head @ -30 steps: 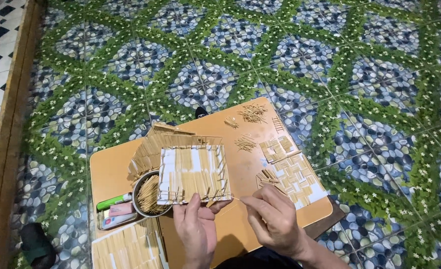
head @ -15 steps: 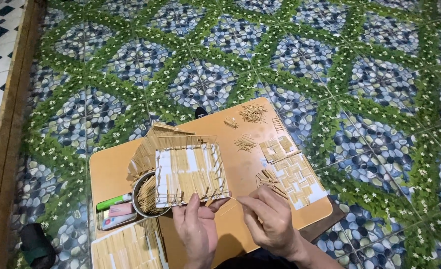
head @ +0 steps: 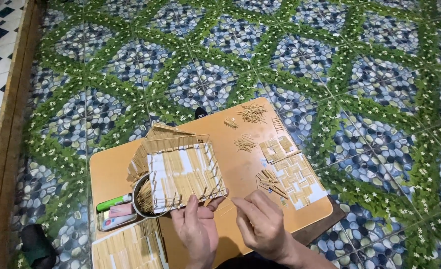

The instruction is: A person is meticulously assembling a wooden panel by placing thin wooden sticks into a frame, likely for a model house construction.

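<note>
Head view shows my left hand point(head: 198, 230) gripping the near edge of the stick panel point(head: 184, 175), steadying it above the bench point(head: 240, 149), while my right hand point(head: 263, 224) pinches a thin stick point(head: 229, 198) toward its corner.

Both hands are bare: the left hand point(head: 196, 233) and right hand point(head: 263, 225) wear no gloves, rings or watch, and the forearms show no sleeves.
</note>
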